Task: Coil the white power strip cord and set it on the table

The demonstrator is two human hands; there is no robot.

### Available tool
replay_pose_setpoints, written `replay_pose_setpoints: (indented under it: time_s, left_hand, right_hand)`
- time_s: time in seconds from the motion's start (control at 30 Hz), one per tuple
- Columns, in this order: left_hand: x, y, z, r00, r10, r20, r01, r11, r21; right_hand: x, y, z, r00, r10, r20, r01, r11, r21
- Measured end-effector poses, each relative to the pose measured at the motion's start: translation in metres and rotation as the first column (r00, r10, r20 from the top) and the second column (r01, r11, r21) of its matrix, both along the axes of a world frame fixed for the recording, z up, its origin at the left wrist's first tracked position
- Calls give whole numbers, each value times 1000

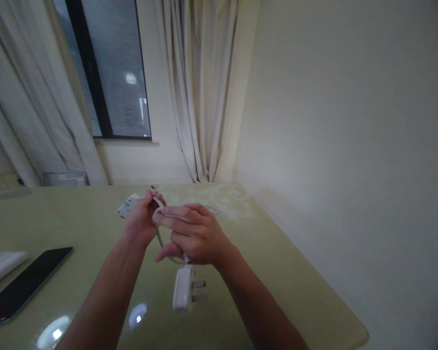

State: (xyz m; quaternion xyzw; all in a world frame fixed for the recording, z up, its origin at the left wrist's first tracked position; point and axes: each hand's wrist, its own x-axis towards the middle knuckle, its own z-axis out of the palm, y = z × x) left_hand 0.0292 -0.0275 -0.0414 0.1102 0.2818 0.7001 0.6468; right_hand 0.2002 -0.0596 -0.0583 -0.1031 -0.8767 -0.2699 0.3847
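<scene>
Above the table, my left hand [143, 221] is closed round a white cable [159, 238] and a pale piece with greenish marks [128, 205] that sticks out past its left side; I cannot make out what that piece is. My right hand [195, 233] pinches the same cable close to the left fingertips. Below the right palm hangs a white plug adapter [183, 288], its metal prongs pointing right. The cable runs into the top of the adapter. Part of the cable is hidden behind my fingers.
A dark phone-like slab [29, 284] and a white oblong object [3, 266] lie at the left of the glossy table [277, 291]. A bare wall [343, 146] borders the table's right side. Curtains [208, 97] and a window [117, 68] stand beyond the far edge.
</scene>
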Motion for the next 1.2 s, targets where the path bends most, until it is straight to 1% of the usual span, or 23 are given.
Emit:
replay_pose_setpoints:
  time_s: [0.07,0.1,0.2,0.27,0.33,0.4,0.43,0.47,0.5,0.53,0.57,0.6,0.63,0.67,0.7,0.77,0.87,0.9,0.93,1.0,1.07,1.13,1.2]
  left_hand:
    - [-12,8,-5,998,53,24,-53,998,19]
    - [-19,11,-8,997,61,41,-62,998,25]
    - [-38,16,-13,991,23,129,-28,999,32]
    - [-50,18,-16,987,-12,163,6,999,40]
    - [-63,21,-21,988,9,151,-18,998,58]
    - [-76,23,-26,990,65,123,-73,995,66]
    - [-81,25,-29,989,99,112,-107,992,66]
    - [-87,26,-31,986,132,105,-139,988,61]
    - [-91,27,-34,982,159,99,-165,985,56]
    - [-95,29,-36,979,182,91,-187,981,51]
    - [-98,30,-38,976,203,80,-207,977,49]
    - [-100,30,-39,972,224,68,-227,973,48]
    - [-101,31,-39,968,246,55,-249,967,50]
    - [-102,31,-40,962,271,40,-273,960,56]
    - [-102,32,-40,954,300,25,-301,951,64]
    - [-101,31,-39,932,363,-8,-361,928,90]
    - [-98,29,-37,890,452,-59,-441,887,138]
    - [-96,28,-37,877,475,-74,-460,875,152]
    - [-95,27,-36,866,493,-87,-476,865,161]
    - [-90,24,-34,848,512,-135,-485,853,191]
    - [-83,21,-30,830,514,-217,-464,851,245]
    - [-75,17,-24,815,492,-305,-406,862,304]
    - [-66,12,-18,814,452,-366,-327,876,353]
  right_hand:
    - [-10,-4,-4,997,56,55,-56,998,-13]
    - [-16,-6,-6,994,78,78,-77,997,-19]
    - [-28,-15,-10,984,112,141,-107,993,-43]
    - [-31,-20,-11,974,139,180,-125,989,-83]
    - [-28,-22,-10,966,179,188,-150,976,-158]
    - [-20,-20,-7,962,239,129,-195,939,-284]
    - [-15,-18,-5,959,278,48,-243,900,-363]
    - [-9,-16,-3,948,309,-76,-309,841,-444]
    - [-3,-13,-1,919,316,-236,-393,766,-508]
    - [2,-11,3,864,292,-411,-489,683,-542]
    - [8,-9,7,784,240,-573,-582,604,-544]
    - [15,-8,11,690,168,-705,-660,545,-517]
    - [22,-7,17,590,86,-803,-717,513,-471]
    - [30,-6,24,492,16,-870,-754,507,-417]
    - [40,-6,30,396,-43,-917,-773,524,-358]
    - [63,-6,43,226,-109,-968,-772,587,-246]
    - [97,-6,55,-8,-105,-994,-736,674,-65]
    - [105,-5,57,-69,-106,-992,-720,693,-24]
    - [111,-4,58,-114,-116,-987,-706,708,-1]
    - [116,-1,57,-158,-164,-974,-686,727,-11]
    - [112,5,55,-154,-230,-961,-690,721,-62]
    - [103,13,50,-105,-314,-943,-719,680,-146]
    - [92,25,42,-27,-403,-915,-733,631,-256]
